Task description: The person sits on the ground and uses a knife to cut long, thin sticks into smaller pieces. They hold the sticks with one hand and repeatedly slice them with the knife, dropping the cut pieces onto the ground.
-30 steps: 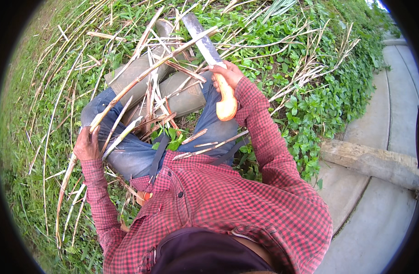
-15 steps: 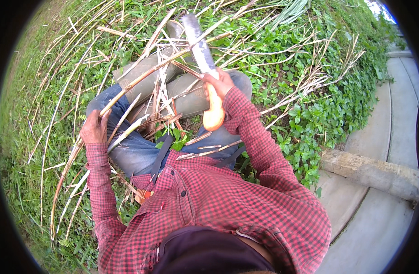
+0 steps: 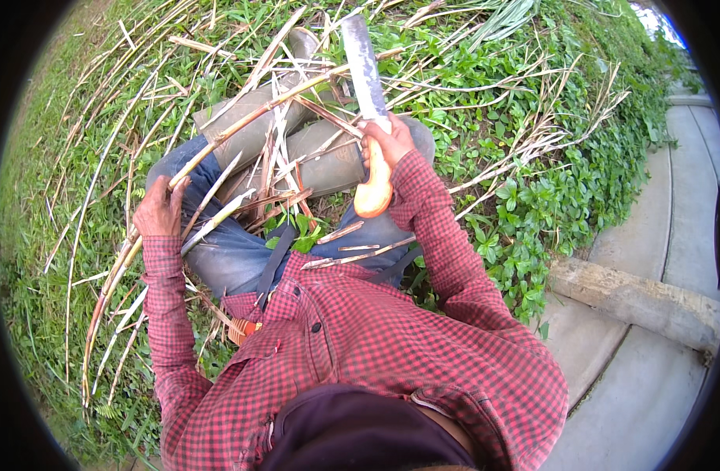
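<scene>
My right hand [image 3: 385, 144] grips the orange wooden handle of a long grey-bladed knife [image 3: 363, 71], blade pointing up and away over my knees. My left hand [image 3: 160, 209] holds a long pale cane stalk [image 3: 254, 118] that runs diagonally from my left side across my olive rubber boots [image 3: 254, 124]. The blade sits close to the stalk's far end. Several stripped pale strips lie across my jeans and lap. I sit on the ground in a red checked shirt.
Dry cane stalks and peelings [image 3: 524, 133] lie scattered over green ground plants [image 3: 524, 212] all round. A concrete kerb [image 3: 642, 302] and paved path [image 3: 650, 392] run along the right. Grass [image 3: 38, 235] slopes away on the left.
The knife has swung a little upright and moved left. My left hand has slid up the stalk, closer to my knee.
</scene>
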A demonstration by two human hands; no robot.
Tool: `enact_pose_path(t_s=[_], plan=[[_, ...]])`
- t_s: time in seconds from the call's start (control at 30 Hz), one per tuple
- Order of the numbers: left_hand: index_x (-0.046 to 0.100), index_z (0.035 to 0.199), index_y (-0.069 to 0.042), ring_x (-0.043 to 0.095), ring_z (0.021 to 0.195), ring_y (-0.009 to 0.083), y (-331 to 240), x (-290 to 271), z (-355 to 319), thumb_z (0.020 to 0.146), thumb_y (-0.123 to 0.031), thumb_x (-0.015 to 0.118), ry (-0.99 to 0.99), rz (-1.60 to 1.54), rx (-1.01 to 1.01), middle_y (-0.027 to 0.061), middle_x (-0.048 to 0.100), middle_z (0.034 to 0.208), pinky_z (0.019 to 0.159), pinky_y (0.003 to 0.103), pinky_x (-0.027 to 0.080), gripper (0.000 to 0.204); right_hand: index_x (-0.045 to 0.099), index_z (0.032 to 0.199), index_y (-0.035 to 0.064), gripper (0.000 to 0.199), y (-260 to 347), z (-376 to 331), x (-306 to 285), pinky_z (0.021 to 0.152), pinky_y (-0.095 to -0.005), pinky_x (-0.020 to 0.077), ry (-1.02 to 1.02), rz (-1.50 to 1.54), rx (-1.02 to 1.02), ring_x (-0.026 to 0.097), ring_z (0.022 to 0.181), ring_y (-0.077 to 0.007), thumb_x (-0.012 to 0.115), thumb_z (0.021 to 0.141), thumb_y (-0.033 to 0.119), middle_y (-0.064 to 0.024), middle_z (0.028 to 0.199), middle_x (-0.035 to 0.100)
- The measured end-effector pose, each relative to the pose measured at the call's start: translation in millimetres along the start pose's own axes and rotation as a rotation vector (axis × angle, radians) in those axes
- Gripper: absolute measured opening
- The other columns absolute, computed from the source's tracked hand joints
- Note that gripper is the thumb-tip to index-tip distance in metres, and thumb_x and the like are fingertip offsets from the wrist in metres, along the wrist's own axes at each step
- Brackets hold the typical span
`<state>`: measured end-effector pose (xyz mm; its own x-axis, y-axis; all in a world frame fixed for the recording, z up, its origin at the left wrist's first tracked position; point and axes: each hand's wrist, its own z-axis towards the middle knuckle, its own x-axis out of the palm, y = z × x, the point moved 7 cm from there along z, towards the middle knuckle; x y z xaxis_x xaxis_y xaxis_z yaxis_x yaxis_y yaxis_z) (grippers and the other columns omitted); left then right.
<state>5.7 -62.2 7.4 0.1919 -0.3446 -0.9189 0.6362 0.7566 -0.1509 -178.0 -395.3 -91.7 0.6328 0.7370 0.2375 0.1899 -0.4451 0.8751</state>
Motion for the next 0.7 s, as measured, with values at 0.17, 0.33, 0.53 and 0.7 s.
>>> enact_pose_path(t_s=[0.17, 0.33, 0.53, 0.7], plan=[[0.054, 0.077, -0.009, 0.055, 0.055, 0.0308, 9.2, 11.4, 3.7, 0.079, -0.044, 0.058, 0.131, 0.018, -0.069, 0.0107, 0.057, 0.062, 0.047, 0.039, 0.040, 0.036, 0.042, 0.111, 0.0039, 0.041, -19.0, -36.5, 70.3, 0.038, -0.0267, 0.0436, 0.301, -0.080, 0.069, 0.050, 0.042, -0.0128, 0.064, 0.077, 0.012, -0.0027, 0.060, 0.050], [0.055, 0.080, -0.009, 0.057, 0.058, 0.0315, 14.1, -8.5, 8.0, 0.080, -0.043, 0.058, 0.058, 0.023, -0.030, 0.0105, 0.057, 0.062, 0.049, 0.039, 0.041, 0.034, 0.045, 0.097, 0.0026, 0.028, 11.9, -7.5, 25.7, 0.036, -0.0277, 0.0441, 0.093, -0.008, -0.065, 0.050, 0.041, -0.0140, 0.063, 0.077, 0.011, -0.0048, 0.060, 0.051], [0.057, 0.085, -0.013, 0.058, 0.060, 0.0319, 2.6, -13.2, 22.6, 0.081, -0.044, 0.055, 0.135, -0.033, -0.029, 0.0104, 0.058, 0.063, 0.052, 0.040, 0.042, 0.032, 0.044, 0.096, 0.0024, 0.030, 12.8, 5.7, 10.5, 0.035, -0.0286, 0.0447, -0.017, 0.098, -0.151, 0.051, 0.041, -0.0143, 0.064, 0.075, 0.012, -0.0051, 0.058, 0.050], [0.059, 0.093, -0.011, 0.060, 0.068, 0.0324, 7.2, -7.0, 30.7, 0.082, -0.045, 0.054, 0.227, -0.041, -0.093, 0.0132, 0.061, 0.072, 0.058, 0.040, 0.045, 0.037, 0.046, 0.107, 0.0027, 0.035, -0.6, -44.8, 89.5, 0.040, -0.0249, 0.0438, 0.378, -0.083, -0.053, 0.052, 0.044, -0.0120, 0.062, 0.077, 0.009, -0.0037, 0.062, 0.053]])
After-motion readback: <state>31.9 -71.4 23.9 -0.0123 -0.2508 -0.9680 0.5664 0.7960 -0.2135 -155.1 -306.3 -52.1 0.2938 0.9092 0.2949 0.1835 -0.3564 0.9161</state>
